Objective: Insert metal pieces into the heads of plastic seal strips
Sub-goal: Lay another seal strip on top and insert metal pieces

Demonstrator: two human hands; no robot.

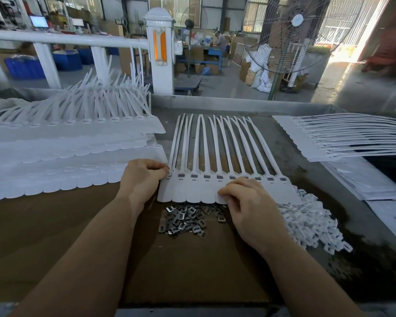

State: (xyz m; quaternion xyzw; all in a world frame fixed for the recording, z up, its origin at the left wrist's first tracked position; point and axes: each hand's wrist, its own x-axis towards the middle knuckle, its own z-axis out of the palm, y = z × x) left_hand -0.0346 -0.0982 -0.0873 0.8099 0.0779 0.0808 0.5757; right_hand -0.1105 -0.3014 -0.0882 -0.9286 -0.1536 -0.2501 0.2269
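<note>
your left hand [144, 177] sits at the left edge of the row of seal strips [217, 186], fingers curled and pinching the outermost head. your right hand [245, 200] rests on the tags right of the middle, fingers bent and fingertips pressing the plastic; whether it holds anything, you cannot tell. the strips lie flat side by side, tails fanning away from you, most heads showing a dark metal insert. the pile of metal pieces [185, 220] lies just below the row's near edge, between your wrists. a heap of small white plastic parts [311, 225] crowds the right, touching the row's right end. stacked strips [66, 143] fill the left, another batch [338, 138] the far right. brown cardboard [192, 271] covers the bench near you. beyond stand a white railing [66, 40] and a large fan [293, 35].
</note>
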